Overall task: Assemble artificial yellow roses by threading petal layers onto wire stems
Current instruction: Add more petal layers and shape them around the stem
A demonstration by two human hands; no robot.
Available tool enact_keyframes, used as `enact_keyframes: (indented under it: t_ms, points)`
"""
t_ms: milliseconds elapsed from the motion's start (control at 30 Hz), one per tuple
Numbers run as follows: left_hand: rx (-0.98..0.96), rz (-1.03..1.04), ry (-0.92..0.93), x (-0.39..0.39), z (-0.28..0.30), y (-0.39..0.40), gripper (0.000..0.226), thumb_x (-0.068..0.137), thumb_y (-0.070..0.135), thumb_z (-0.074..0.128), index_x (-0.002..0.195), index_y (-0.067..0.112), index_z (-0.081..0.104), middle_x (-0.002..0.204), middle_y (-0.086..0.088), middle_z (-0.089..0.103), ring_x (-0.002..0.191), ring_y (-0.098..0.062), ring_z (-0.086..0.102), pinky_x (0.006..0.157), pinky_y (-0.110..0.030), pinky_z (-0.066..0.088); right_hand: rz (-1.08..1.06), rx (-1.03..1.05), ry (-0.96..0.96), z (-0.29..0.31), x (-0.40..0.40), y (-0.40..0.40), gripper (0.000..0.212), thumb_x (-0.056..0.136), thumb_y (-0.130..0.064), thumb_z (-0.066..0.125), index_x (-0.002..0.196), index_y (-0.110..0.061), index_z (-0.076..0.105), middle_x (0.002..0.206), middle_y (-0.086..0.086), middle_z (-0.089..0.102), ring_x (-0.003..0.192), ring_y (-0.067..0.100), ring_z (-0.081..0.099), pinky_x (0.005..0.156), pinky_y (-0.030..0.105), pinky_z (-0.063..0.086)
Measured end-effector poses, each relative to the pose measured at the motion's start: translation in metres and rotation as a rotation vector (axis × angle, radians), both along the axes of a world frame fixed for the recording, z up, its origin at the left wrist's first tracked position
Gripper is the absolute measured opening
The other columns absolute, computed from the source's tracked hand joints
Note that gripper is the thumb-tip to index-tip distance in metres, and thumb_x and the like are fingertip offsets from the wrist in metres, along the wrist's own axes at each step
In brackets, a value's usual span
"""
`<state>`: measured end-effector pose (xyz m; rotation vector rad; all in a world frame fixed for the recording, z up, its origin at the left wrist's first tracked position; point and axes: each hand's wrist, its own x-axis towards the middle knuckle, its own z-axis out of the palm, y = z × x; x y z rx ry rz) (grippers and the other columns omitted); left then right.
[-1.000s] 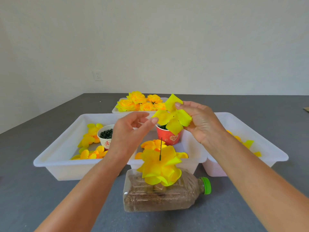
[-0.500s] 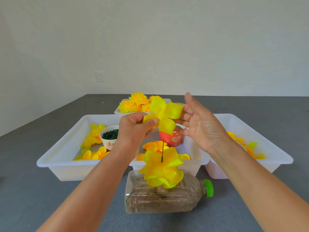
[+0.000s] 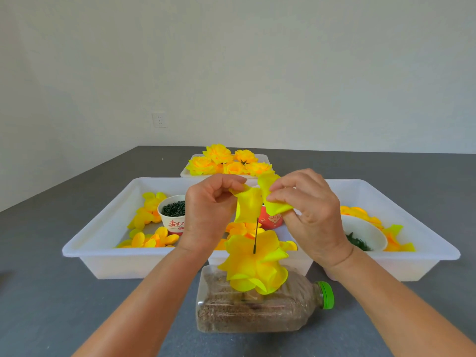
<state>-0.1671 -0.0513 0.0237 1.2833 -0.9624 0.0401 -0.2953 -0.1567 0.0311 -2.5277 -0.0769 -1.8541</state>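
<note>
Head view: both hands pinch one yellow petal layer just above the tip of the dark wire stem. The left hand grips the layer's left edge between thumb and curled fingers; the right hand pinches its right lobes. The stem stands upright through the stacked petals already threaded, planted in a clear bottle lying on its side with a green cap. Behind it sit white trays with loose petals, a paper cup of dark green pieces, and a far tray of finished roses.

Risks, as judged: the layer's centre hole is not visible, so the wire tip may miss it and pierce or crumple the fabric; a sideways pull could bend the stem or roll the bottle.

Compared with half a second earlier, the right hand, then open beside the layer, now pinches it, and the layer has come lower, close to the wire tip.
</note>
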Motion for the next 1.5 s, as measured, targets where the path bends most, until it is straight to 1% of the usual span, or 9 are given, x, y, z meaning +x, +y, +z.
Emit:
enact_keyframes:
  t_ms: [167,500,667,867,1067,1167,1267,1400,1500]
  points:
    - [-0.046,0.031,-0.097,-0.001,-0.003,0.000,0.044,0.071,-0.027,0.056,0.072,0.016,0.060,0.090,-0.004,0.068,0.090,-0.021,0.067,0.085,-0.037,0.053,-0.065,-0.102,-0.028,-0.002,-0.002,-0.003,0.026,0.059,0.022,0.067,0.067,-0.003,0.071,0.075,0.008,0.068,0.078,0.021,0.052,0.063,0.033,0.042]
    - [-0.072,0.131,-0.195,-0.005,-0.003,0.003,0.053,0.066,-0.029,0.056,0.068,0.023,0.048,0.087,0.008,0.066,0.083,-0.002,0.065,0.074,-0.018,0.053,-0.149,-0.085,-0.106,-0.004,-0.006,-0.001,0.020,0.060,0.018,0.072,0.064,-0.002,0.066,0.071,0.009,0.066,0.075,0.023,0.053,0.059,0.040,0.043]
    - [-0.124,0.127,-0.221,-0.011,0.010,0.000,0.045,0.071,-0.013,0.071,0.085,0.027,0.054,0.088,0.010,0.065,0.078,-0.004,0.064,0.071,-0.015,0.052,-0.218,-0.084,-0.186,0.003,-0.003,0.000,0.026,0.059,0.026,0.066,0.063,0.000,0.064,0.069,0.013,0.064,0.061,0.032,0.057,0.054,0.039,0.041]
    - [-0.160,-0.010,-0.034,-0.019,0.018,0.005,0.039,0.085,-0.010,0.058,0.103,0.024,0.055,0.092,-0.006,0.069,0.077,-0.019,0.066,0.069,-0.026,0.053,-0.281,-0.155,-0.260,0.014,-0.005,0.001,0.023,0.070,0.020,0.058,0.061,0.000,0.065,0.069,0.014,0.064,0.060,0.029,0.054,0.056,0.036,0.037]
    - [-0.093,-0.262,0.328,-0.027,0.030,0.013,0.022,0.085,0.023,0.059,0.105,0.013,0.061,0.076,-0.013,0.069,0.068,-0.027,0.069,0.060,-0.032,0.056,-0.277,-0.135,-0.265,0.012,-0.005,0.003,0.023,0.074,0.018,0.055,0.061,0.001,0.065,0.069,0.014,0.064,0.067,0.025,0.048,0.056,0.035,0.036]
    - [-0.050,-0.290,0.319,-0.029,0.033,0.013,0.033,0.076,0.002,0.068,0.106,0.012,0.060,0.071,-0.007,0.070,0.060,-0.019,0.067,0.057,-0.027,0.055,-0.252,-0.118,-0.259,0.010,-0.003,0.005,0.021,0.080,0.010,0.055,0.064,0.001,0.066,0.072,0.014,0.064,0.065,0.029,0.054,0.057,0.037,0.039]
    - [-0.114,-0.269,0.383,-0.026,0.035,0.013,0.033,0.071,0.000,0.069,0.100,0.013,0.062,0.074,-0.012,0.067,0.060,-0.017,0.066,0.057,-0.023,0.053,-0.184,0.026,-0.242,0.009,-0.004,0.005,0.008,0.074,0.010,0.066,0.077,0.002,0.066,0.083,0.016,0.064,0.076,0.029,0.059,0.065,0.040,0.047]
    - [-0.163,-0.258,0.380,-0.022,0.036,0.016,0.028,0.071,0.004,0.068,0.096,0.013,0.062,0.071,-0.001,0.072,0.065,-0.016,0.069,0.059,-0.021,0.053,-0.005,0.380,-0.242,0.012,-0.006,0.007,0.020,0.079,0.005,0.060,0.095,-0.008,0.060,0.093,0.011,0.062,0.078,0.012,0.056,0.075,0.017,0.045]
    - [-0.172,-0.231,0.351,-0.022,0.036,0.018,0.022,0.077,0.000,0.066,0.095,0.012,0.062,0.074,0.000,0.073,0.071,-0.017,0.070,0.064,-0.023,0.054,0.202,0.741,-0.203,0.017,-0.012,0.012,0.012,0.090,-0.017,0.049,0.096,-0.023,0.057,0.090,0.001,0.067,0.080,0.006,0.062,0.076,0.014,0.046]
